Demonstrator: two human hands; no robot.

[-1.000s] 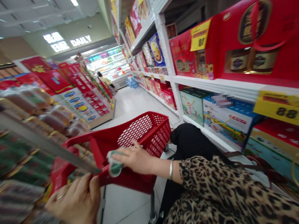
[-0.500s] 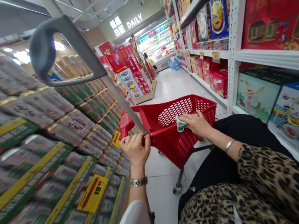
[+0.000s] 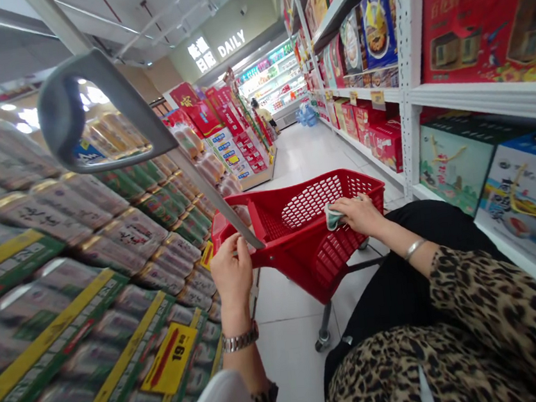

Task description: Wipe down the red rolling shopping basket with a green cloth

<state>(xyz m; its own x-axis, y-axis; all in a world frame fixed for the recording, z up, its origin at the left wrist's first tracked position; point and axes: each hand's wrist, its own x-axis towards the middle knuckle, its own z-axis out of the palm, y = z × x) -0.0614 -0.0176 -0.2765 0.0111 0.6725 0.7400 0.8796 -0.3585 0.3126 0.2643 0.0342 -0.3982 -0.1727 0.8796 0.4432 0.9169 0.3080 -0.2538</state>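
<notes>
In front of me stands a red plastic shopping cart (image 3: 299, 265) with perforated sides and a grey pole topped by a grey loop handle (image 3: 107, 109). My left hand (image 3: 231, 271) is closed at the cart's near left corner, close to the pole's foot; the hand itself hides its fingertips. On the long near rim rests my right hand (image 3: 362, 215), its fingers closed over a small pale green and white cloth (image 3: 334, 217). The cloth lies folded over the rim.
Stacked packs of cans (image 3: 140, 231) fill the left side, with a yellow price sign (image 3: 170, 357). White shelves (image 3: 403, 92) of gift boxes line the right. A tiled aisle (image 3: 294, 149) runs ahead towards a lit cooler (image 3: 268, 75), where a person (image 3: 265, 114) stands.
My right hand has slid the cloth a little to the right along the cart's rim. My left hand has shifted slightly left and turned. The view has moved slightly.
</notes>
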